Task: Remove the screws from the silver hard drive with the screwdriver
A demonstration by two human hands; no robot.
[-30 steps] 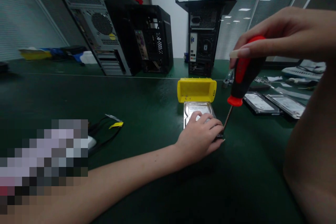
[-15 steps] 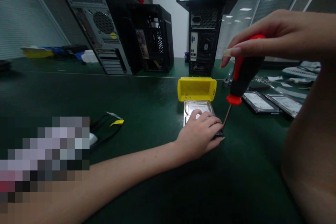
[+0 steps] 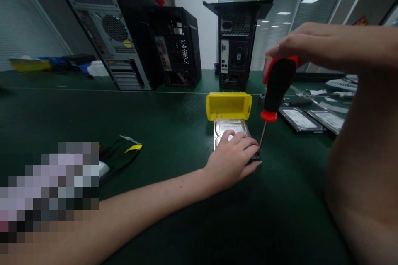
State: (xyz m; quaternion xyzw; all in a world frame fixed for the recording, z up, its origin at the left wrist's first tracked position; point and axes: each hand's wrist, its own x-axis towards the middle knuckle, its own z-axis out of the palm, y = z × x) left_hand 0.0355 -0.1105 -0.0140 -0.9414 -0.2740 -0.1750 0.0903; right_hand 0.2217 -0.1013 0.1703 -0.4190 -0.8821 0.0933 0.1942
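A silver hard drive (image 3: 230, 126) lies on the green table, label side up. My left hand (image 3: 232, 158) is closed over its near end, fingers on top and thumb along the near edge, hiding much of it. My right hand (image 3: 295, 45) holds a red-and-black screwdriver (image 3: 280, 86) by the top of its handle, palm down. The shaft slants slightly down to the drive's right near corner, beside my left fingertips. Whether the tip sits in a screw cannot be made out. Just behind the drive stands a yellow plastic bin (image 3: 228, 103), with small bits inside.
Two more hard drives (image 3: 300, 119) lie at the right. Computer cases (image 3: 234, 45) line the back, larger ones at left (image 3: 115, 29). Black cables with a yellow tag (image 3: 133, 148) lie left of my forearm. A keyboard (image 3: 340, 85) and loose parts are at the far right.
The screwdriver has become more upright, and my right hand has curled down over the handle's top. My left hand keeps its hold on the drive. The whole view has shifted slightly.
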